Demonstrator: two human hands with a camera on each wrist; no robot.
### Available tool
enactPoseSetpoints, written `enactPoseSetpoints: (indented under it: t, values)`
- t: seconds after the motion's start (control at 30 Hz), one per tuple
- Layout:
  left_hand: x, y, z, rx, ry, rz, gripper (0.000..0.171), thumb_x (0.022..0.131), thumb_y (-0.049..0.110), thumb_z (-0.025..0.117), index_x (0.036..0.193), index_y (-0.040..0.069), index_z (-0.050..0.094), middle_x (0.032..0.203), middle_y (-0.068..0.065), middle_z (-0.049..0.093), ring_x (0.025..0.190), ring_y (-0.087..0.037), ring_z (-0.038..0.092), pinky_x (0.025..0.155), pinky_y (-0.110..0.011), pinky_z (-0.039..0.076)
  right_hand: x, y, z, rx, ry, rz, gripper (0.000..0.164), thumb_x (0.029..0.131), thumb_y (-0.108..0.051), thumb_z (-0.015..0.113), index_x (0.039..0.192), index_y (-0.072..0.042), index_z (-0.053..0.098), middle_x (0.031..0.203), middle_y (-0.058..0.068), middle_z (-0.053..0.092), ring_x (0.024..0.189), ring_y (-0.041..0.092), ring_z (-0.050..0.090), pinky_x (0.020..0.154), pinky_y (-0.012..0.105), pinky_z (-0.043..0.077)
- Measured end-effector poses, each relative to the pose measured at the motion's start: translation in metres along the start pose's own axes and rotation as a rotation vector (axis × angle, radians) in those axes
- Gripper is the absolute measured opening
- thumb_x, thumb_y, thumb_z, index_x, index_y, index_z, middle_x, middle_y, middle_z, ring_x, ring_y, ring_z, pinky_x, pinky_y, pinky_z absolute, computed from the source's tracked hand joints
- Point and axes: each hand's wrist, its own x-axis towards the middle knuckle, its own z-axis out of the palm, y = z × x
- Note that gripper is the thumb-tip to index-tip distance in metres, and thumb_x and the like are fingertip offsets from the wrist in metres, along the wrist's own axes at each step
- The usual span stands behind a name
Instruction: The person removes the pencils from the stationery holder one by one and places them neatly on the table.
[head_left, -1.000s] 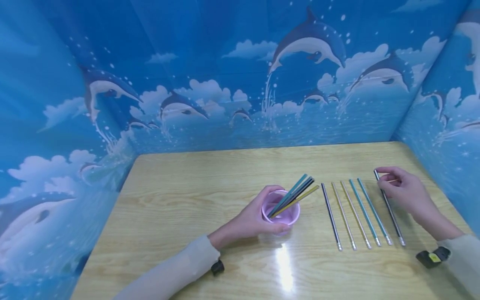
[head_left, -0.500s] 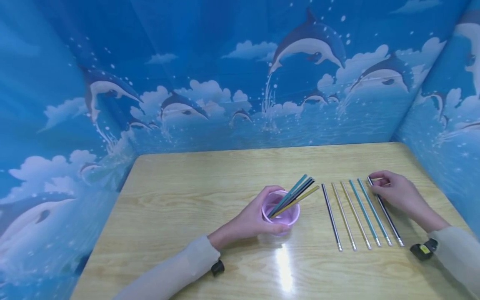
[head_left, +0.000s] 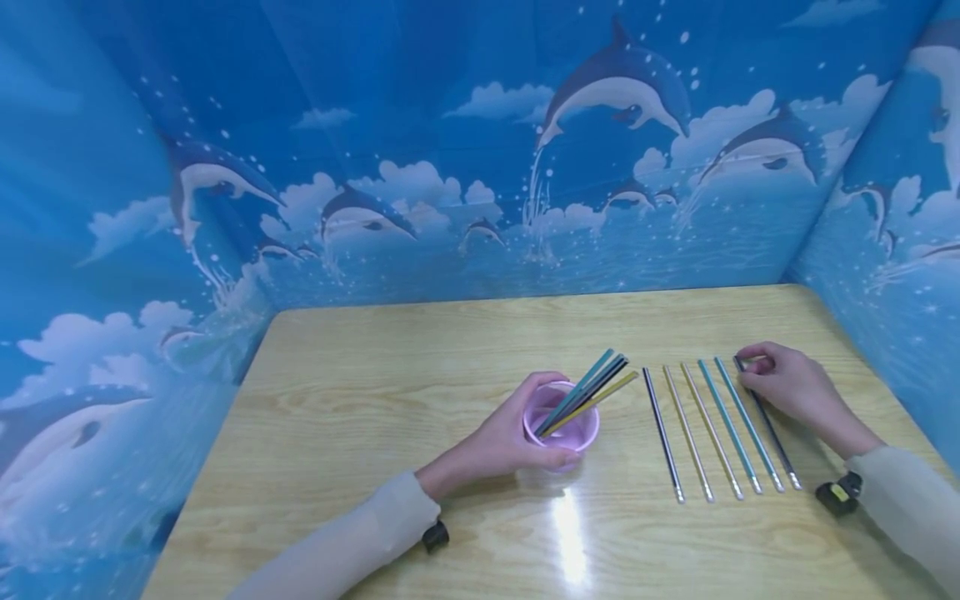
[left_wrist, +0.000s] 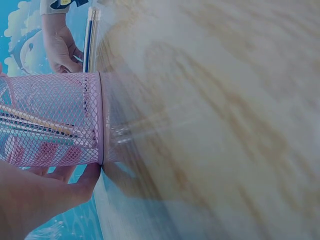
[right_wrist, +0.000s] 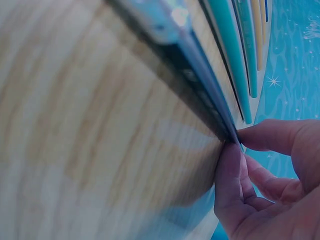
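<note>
In the head view my left hand (head_left: 498, 437) grips a pink mesh pen cup (head_left: 596, 427), fingers and thumb around its side. Several pencils (head_left: 581, 396), teal, dark and yellow, lean inside it toward the right. The left wrist view shows the cup's mesh wall (left_wrist: 55, 100) with pencils behind it. At the right end of a row of pencils, my right hand (head_left: 795, 387) pinches the far end of a dark pencil (head_left: 770, 429). The right wrist view has this pencil (right_wrist: 202, 82) between thumb and fingers, low along the wood surface, eraser end toward the person.
Left of the held pencil lie two teal pencils (head_left: 750, 425), two yellow pencils (head_left: 690, 433) and a dark pencil (head_left: 663, 433), roughly parallel, eraser ends toward the person. The wood-grain table (head_left: 360, 375) meets blue dolphin-print walls (head_left: 420, 258) at the back and sides.
My right hand has moved left with the dark pencil, bringing it closer to the teal one beside it. The left hand and cup have stayed in place.
</note>
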Motion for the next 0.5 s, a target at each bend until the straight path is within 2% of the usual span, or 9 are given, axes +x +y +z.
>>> enactPoseSetpoints:
  t: [0.2,0.43,0.5]
  values:
    - [-0.0009,0.0021,-0.0004,0.012,0.005,-0.008,0.096,0.083,0.005,0.095,0.161,0.022,0.042,0.151,0.0,0.059,0.139,-0.018,0.057,0.11,-0.038,0.054,0.0016,0.0006,0.0007,0.006,-0.011,-0.004,0.044,0.103,-0.016,0.069,0.135,0.013,0.059,0.102,0.017,0.072,0.095,0.039,0.067,0.079,0.051,0.051]
    - [-0.0008,0.0024,-0.0008,0.027,0.004,-0.01,0.095,0.083,0.007,0.095,0.159,0.03,0.043,0.152,0.0,0.059,0.139,-0.018,0.056,0.11,-0.035,0.054,-0.0004,0.0006,0.0007,0.029,-0.013,0.011,0.047,0.106,-0.02,0.069,0.136,0.013,0.057,0.104,0.019,0.071,0.099,0.041,0.067,0.08,0.049,0.051]
    - [-0.0008,0.0022,-0.0008,0.029,0.002,-0.01,0.095,0.083,0.007,0.095,0.159,0.031,0.043,0.152,0.0,0.059,0.139,-0.018,0.056,0.11,-0.035,0.054,-0.0023,0.0006,0.0005,0.046,-0.015,0.02,0.049,0.107,-0.023,0.069,0.138,0.013,0.056,0.109,0.023,0.071,0.103,0.045,0.066,0.082,0.054,0.053]
